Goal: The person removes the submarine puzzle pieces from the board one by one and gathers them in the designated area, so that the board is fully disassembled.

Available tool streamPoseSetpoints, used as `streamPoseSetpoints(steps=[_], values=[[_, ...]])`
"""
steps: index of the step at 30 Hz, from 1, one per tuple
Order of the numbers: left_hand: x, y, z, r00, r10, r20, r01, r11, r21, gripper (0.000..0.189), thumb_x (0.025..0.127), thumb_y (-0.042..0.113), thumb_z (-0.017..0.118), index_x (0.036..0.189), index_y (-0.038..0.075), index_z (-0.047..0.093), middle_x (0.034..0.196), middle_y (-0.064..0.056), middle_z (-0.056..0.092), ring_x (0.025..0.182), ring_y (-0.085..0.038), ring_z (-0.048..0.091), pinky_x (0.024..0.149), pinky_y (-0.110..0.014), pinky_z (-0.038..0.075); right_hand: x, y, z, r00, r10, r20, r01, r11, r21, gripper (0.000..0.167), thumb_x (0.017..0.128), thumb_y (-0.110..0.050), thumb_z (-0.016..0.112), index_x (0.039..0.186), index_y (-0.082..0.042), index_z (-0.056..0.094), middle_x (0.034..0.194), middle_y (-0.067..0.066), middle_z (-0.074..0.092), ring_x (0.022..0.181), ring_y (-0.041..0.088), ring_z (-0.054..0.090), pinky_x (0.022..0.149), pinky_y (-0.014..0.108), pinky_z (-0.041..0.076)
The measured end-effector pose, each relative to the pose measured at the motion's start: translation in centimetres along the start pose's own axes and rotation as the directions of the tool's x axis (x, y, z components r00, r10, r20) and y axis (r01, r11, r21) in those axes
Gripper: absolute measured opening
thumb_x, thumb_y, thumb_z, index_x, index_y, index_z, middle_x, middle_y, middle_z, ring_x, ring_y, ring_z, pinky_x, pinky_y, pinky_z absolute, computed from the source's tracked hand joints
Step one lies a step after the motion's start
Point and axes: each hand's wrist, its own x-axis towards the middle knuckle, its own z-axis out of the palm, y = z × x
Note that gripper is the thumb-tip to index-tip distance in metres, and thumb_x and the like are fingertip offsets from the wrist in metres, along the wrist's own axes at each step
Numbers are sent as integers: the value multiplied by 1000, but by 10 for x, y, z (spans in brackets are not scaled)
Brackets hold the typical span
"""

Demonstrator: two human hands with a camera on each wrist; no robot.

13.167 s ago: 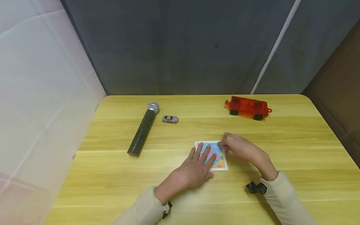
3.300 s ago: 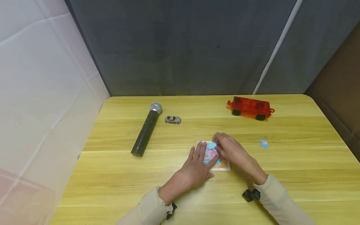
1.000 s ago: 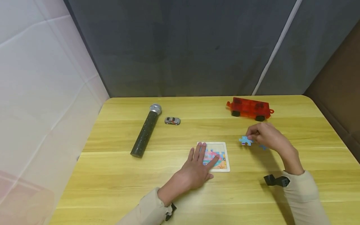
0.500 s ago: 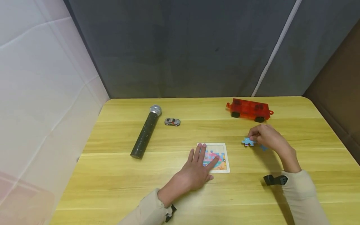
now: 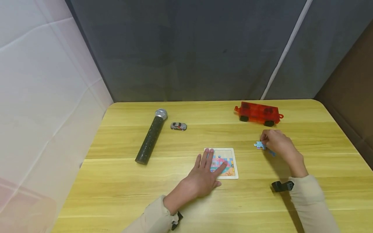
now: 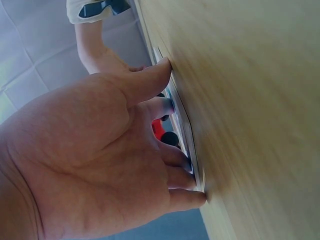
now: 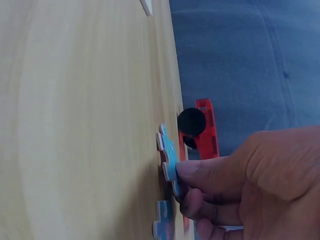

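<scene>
My left hand (image 5: 201, 176) lies with its fingers spread over a small white-framed jigsaw puzzle (image 5: 228, 177). Pink, teal and orange pieces fill the puzzle's lower part, while its upper part shows bare backing. In the left wrist view, the fingertips of the left hand (image 6: 115, 155) press along the thin puzzle's edge. To the right, my right hand (image 5: 279, 144) pinches a light-blue puzzle piece (image 5: 260, 145) between thumb and fingers, close over the table. Another blue puzzle piece (image 7: 162, 220) lies on the table just beside it, partly covered by the right hand in the head view.
A red toy wagon (image 5: 257, 112) with black wheels stands behind the right hand. A small silver toy car (image 5: 178, 126) and a dark speckled microphone (image 5: 150, 139) lie at the left on the wooden table (image 5: 122, 194). A grey partition (image 5: 180, 51) rises behind the table.
The puzzle's upper pieces have come out since the oldest frame, one onto the table. My right hand has carried another from the puzzle to the right. The left hand stays on the puzzle.
</scene>
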Motion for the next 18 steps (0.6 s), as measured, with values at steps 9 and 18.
streamPoseSetpoints(steps=[9, 18], values=[[0, 0, 0, 1000, -1, -19, 1, 1000, 26, 69, 115, 47, 50, 177, 36, 22, 182, -27, 8, 171, -42, 8, 137, -56, 18, 5, 8, 19, 996, 26, -83, -33, 996, -83, 14, 98, 2, 64, 88, -7, 62, 86, 11, 60, 74, 26, 52, 62, 43, 45], [0, 2, -1, 999, -45, -28, 48, 993, 107, 65, 116, 50, 47, 175, 45, 22, 179, -34, 13, 170, -45, 12, 138, -55, 16, -1, -9, 13, 995, 43, -88, -51, 995, -89, 18, 96, 7, 53, 85, -6, 59, 84, 12, 55, 77, 27, 52, 63, 40, 42]])
